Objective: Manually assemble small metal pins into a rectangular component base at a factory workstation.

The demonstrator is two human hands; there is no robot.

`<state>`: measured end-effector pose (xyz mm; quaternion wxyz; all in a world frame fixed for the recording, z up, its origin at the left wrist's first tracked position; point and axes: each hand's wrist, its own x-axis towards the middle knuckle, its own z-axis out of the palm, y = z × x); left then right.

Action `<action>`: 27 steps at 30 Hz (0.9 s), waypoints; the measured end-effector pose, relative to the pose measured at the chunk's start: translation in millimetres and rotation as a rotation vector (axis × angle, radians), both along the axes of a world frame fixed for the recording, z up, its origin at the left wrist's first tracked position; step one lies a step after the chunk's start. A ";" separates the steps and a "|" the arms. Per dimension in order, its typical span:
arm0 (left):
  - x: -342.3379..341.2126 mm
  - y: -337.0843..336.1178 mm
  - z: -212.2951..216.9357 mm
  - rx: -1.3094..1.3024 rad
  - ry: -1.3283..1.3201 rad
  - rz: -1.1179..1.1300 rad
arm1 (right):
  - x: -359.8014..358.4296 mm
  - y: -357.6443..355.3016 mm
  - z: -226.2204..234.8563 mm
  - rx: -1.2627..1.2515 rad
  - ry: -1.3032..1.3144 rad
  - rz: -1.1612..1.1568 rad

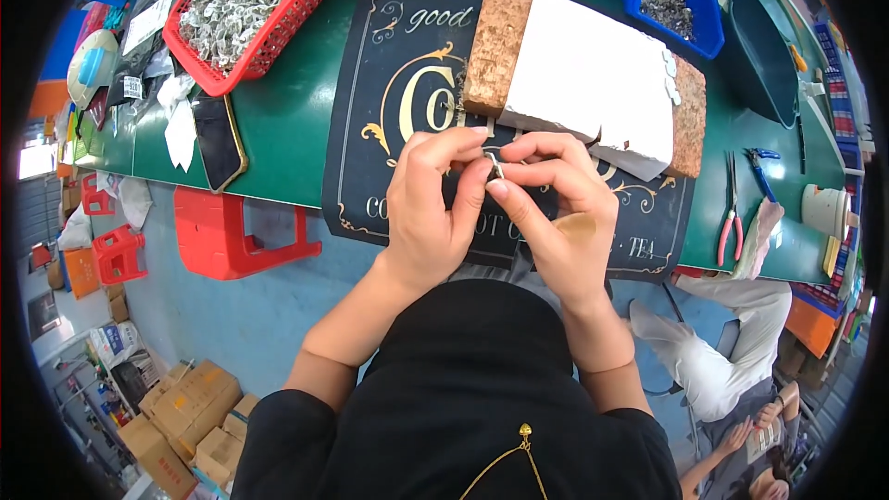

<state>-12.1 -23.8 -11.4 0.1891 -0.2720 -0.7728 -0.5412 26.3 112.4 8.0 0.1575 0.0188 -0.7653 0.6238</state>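
My left hand and my right hand meet over a dark printed mat. Both are closed, thumbs and fingertips pinching a tiny metallic piece between them. Its exact kind is too small to make out, and the fingers partly cover it. Just beyond my fingers stands a white block with a brown, cork-like block at its left end and a similar one at its right end. Small white bits stick to the white block's right edge.
A red basket heaped with small clear-and-metal parts stands at the back left, near a phone. Blue trays hold small dark parts. Pink-handled pliers and blue-handled pliers lie right. Another person sits at lower right.
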 end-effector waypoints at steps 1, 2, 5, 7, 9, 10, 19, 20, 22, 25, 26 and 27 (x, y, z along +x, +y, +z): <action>0.8 -0.2 0.8 0.111 -0.127 -0.052 | 0.9 0.1 1.1 -0.002 -0.002 -0.001; 1.5 -0.3 2.1 0.222 -0.253 -0.104 | 1.6 0.3 2.9 0.021 0.026 -0.014; 0.9 -3.6 15.9 0.425 -0.619 -0.286 | 0.4 1.1 1.1 0.027 0.067 -0.028; 0.7 -5.2 16.4 0.498 -0.680 -0.320 | 0.0 0.9 1.0 0.011 0.081 -0.024; 1.3 -5.8 16.0 0.572 -0.740 -0.349 | 1.0 0.1 4.7 0.172 0.098 -0.064; 2.4 -5.9 14.6 0.563 -0.723 -0.334 | 1.9 -1.3 6.3 0.170 0.097 -0.061; 1.9 -3.3 6.8 0.599 -0.774 -0.345 | 1.4 3.4 4.8 0.105 0.050 -0.042; 1.6 -2.9 11.0 0.581 -0.773 -0.339 | 1.1 5.9 6.3 0.110 0.051 -0.046; 0.0 -2.5 21.5 0.594 -0.779 -0.381 | 1.9 11.5 8.0 -0.006 -0.027 -0.030; -3.9 -7.5 21.8 0.536 -0.759 -0.424 | 1.7 18.2 16.0 0.004 -0.070 -0.019; -4.6 -8.3 21.1 0.464 -0.730 -0.424 | 2.2 19.3 21.3 -0.027 -0.138 0.001; -4.3 -6.2 21.1 0.469 -0.717 -0.419 | 2.8 20.1 25.0 -0.021 -0.140 -0.001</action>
